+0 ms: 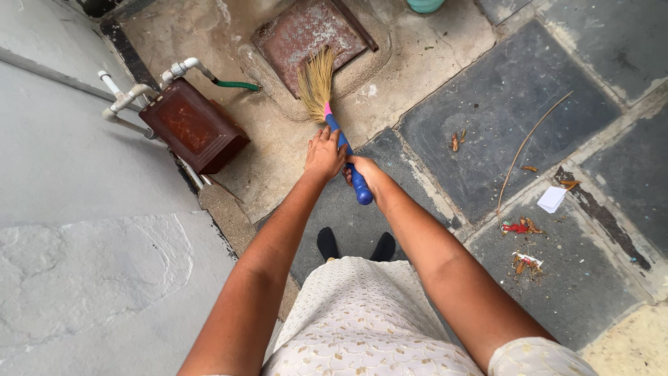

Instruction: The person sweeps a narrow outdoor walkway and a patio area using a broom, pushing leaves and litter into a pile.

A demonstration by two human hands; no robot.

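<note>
where grey stone slabs (501, 104) meet concrete, both hands (325, 154) on broom (334, 115)

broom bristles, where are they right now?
In the head view, upper centre: the straw bristles lie on the edge of the rusty metal cover, just right of the brown box; both hands grip the blue handle below.

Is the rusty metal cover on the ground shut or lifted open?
Shut. The rusty metal cover lies flat in its concrete frame, no gap showing, with the broom bristles resting on its near edge.
</note>
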